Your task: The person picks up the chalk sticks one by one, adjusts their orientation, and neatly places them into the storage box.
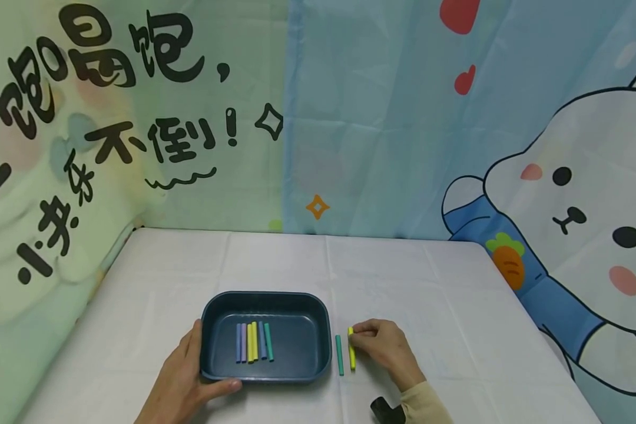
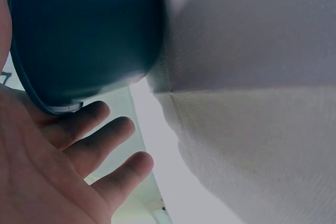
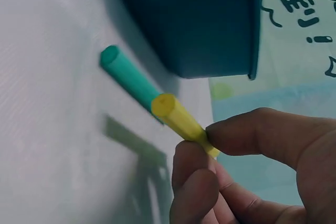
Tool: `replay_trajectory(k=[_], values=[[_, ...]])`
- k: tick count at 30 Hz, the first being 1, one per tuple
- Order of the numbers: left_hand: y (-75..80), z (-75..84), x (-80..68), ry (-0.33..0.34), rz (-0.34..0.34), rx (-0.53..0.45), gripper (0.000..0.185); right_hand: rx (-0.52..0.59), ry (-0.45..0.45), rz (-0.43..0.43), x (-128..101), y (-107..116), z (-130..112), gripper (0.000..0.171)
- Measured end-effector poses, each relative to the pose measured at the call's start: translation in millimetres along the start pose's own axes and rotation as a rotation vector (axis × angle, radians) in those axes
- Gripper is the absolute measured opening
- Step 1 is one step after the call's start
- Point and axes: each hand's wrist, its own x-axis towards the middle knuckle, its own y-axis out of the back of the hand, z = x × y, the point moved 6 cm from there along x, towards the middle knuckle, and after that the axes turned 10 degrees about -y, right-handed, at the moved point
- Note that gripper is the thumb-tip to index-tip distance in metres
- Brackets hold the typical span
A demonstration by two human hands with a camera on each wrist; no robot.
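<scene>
My right hand (image 1: 386, 347) pinches a yellow chalk stick (image 3: 181, 119) between thumb and fingers, to the right of the dark blue tray (image 1: 320, 335). Tilted in the right wrist view, that stick passes in front of a green chalk stick (image 3: 128, 77), which lies on the cloth between tray and hand. Several purple, yellow (image 1: 255, 341), blue and green (image 1: 268, 343) sticks lie side by side inside the tray. Along the tray's left wall and front edge rests my left hand (image 1: 182, 377), thumb at the front. Its other fingers (image 2: 113, 179) stretch out below the rim in the left wrist view.
A white cloth (image 1: 456, 330) covers the table, with faint creases. Behind it hang printed curtains (image 1: 360, 147) with lettering and a cartoon animal. A black device (image 1: 387, 410) is at the right wrist, by the beige sleeve (image 1: 426, 405).
</scene>
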Motion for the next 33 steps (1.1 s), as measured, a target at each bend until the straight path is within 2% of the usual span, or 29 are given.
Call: replay_trajectory(k=[4,13,23,27,33], values=[[0.5,-0.2,0.1,-0.013,0.012,0.002,0.145,0.124,-0.015,-0.032,-0.9,-0.3,-3.4,0.026],[0.3,-0.6,0.0,-0.024,0.019,-0.001,0.144,0.263,-0.035,-0.090,-1.8,-1.0,-15.8,0.034],[-0.4,-0.4,-0.4,-0.002,0.008,0.006,0.144,0.385,0.050,-0.164,-13.8,-10.8,-52.4,0.031],[-0.6,-1.0,-0.4,-0.001,0.007,0.005,0.144,0.398,0.082,-0.195,-17.5,-21.6,-68.4,0.030],[-0.3,-1.4,0.0,-0.006,0.004,-0.005,0.144,0.352,0.096,-0.217,-20.2,-40.2,-83.1,0.032]])
